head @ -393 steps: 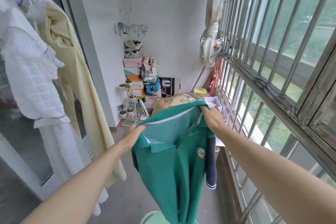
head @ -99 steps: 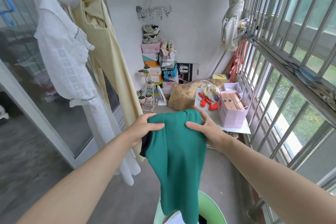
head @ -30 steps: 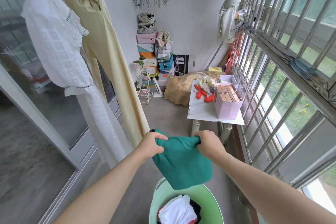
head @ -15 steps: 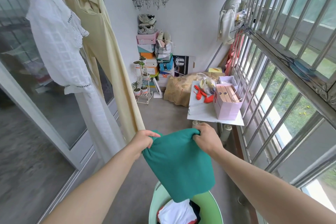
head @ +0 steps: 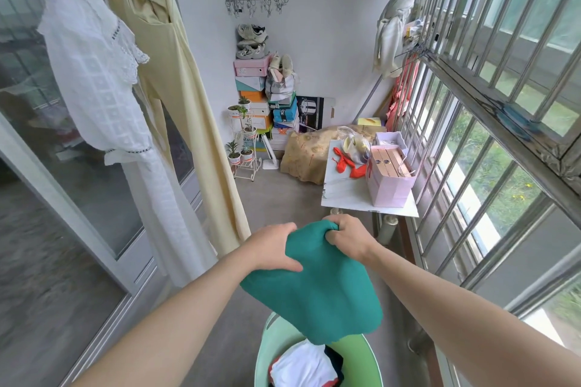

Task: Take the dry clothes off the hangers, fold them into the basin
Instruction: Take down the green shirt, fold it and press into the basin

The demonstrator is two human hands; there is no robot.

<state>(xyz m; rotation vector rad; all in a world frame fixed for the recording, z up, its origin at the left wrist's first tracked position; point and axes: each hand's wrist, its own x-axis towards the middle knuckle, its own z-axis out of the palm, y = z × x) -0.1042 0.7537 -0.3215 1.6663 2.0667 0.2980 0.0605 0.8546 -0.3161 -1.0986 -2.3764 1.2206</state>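
Above the frame-cut basin (head: 260, 358), left hand (head: 272, 245) and right hand (head: 349, 234) pinch the green garment (head: 317, 289), fingers (head: 334, 227) partly hidden.

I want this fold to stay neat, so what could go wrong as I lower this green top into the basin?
The green top hangs from the left hand and right hand, bunched at its upper edge, so its loose lower part may unfold on landing. In this view its left corner reaches past the basin rim, so it could drape outside.
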